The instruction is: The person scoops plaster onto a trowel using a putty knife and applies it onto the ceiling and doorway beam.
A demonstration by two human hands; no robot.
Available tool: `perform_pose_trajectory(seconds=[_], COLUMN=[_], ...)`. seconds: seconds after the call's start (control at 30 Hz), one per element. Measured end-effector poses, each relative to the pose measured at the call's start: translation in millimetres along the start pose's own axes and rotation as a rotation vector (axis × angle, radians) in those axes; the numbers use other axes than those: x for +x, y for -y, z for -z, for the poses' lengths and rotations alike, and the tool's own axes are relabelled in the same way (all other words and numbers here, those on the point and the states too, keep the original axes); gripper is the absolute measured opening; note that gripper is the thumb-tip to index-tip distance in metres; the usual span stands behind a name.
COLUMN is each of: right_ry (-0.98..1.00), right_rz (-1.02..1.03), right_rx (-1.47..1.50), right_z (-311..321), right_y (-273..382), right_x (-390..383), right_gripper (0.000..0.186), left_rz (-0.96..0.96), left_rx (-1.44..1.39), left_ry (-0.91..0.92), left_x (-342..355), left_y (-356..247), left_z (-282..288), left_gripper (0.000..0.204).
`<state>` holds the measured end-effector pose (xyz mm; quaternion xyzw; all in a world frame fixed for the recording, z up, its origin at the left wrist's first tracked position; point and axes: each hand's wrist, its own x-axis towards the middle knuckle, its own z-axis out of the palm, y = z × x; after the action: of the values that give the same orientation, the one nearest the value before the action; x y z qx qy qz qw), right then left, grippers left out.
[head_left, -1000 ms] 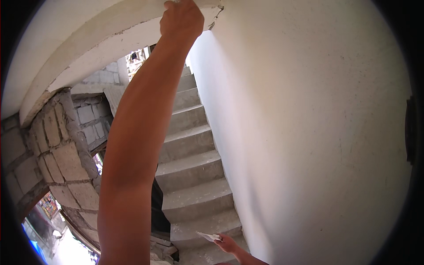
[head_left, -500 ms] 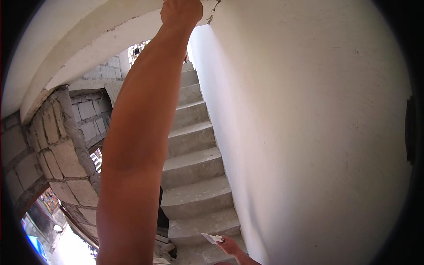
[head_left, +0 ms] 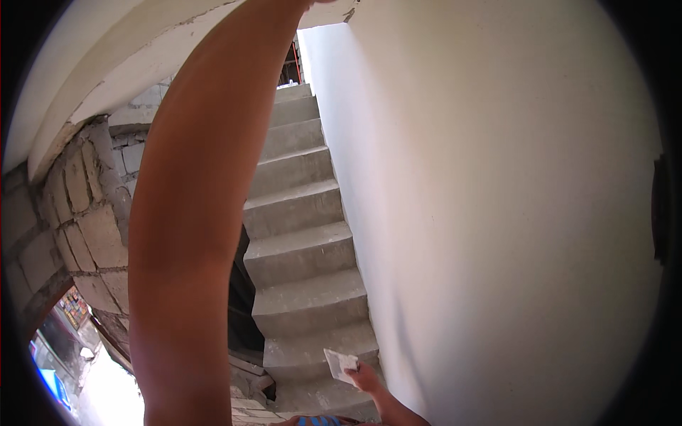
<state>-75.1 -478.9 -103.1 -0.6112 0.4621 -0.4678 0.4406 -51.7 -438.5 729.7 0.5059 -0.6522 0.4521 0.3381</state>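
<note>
My left arm reaches up across the view to the plastered edge overhead (head_left: 334, 12). Only a sliver of my left hand (head_left: 310, 4) shows at the top rim; its fingers and anything in them are cut off. Low down, above the concrete steps (head_left: 305, 295), my right hand (head_left: 365, 376) is closed on the near edge of a flat, pale putty scraper (head_left: 338, 365). A lump of white paste sits on the scraper beside my fingers.
A smooth white wall (head_left: 511, 213) runs along the right of the stairs. Bare block masonry (head_left: 96, 231) stands on the left, with a bright opening below it. A curved plastered beam (head_left: 135, 71) arches overhead. Dark material (head_left: 244, 305) lies beside the steps.
My left arm has shifted left and higher, carrying its hand almost out of the top of view. The right hand has risen slightly, turning more of the scraper's face into view.
</note>
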Motion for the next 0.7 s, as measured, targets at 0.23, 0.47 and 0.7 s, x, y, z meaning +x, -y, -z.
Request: perform_pose_trajectory(seconds=[0.23,0.47,0.7], right_ry=[-0.262,0.007,0.247], right_rz=[0.114,-0.157,-0.207], right_rx=[0.705,1.356,1.283], right_z=[19,22,-23], right_y=[89,206,266], right_x=[13,30,35], right_gripper=[0.03,0.043,0.043], left_rz=[-0.274,0.356,-0.025], left_rx=[-0.462,-1.764,-1.144], left_ry=[-0.291,0.508,0.528], left_x=[-180,-407,-544], left_y=[78,141,172], left_z=[-60,-112,-140], left_gripper=[0.051,0.06,0.037])
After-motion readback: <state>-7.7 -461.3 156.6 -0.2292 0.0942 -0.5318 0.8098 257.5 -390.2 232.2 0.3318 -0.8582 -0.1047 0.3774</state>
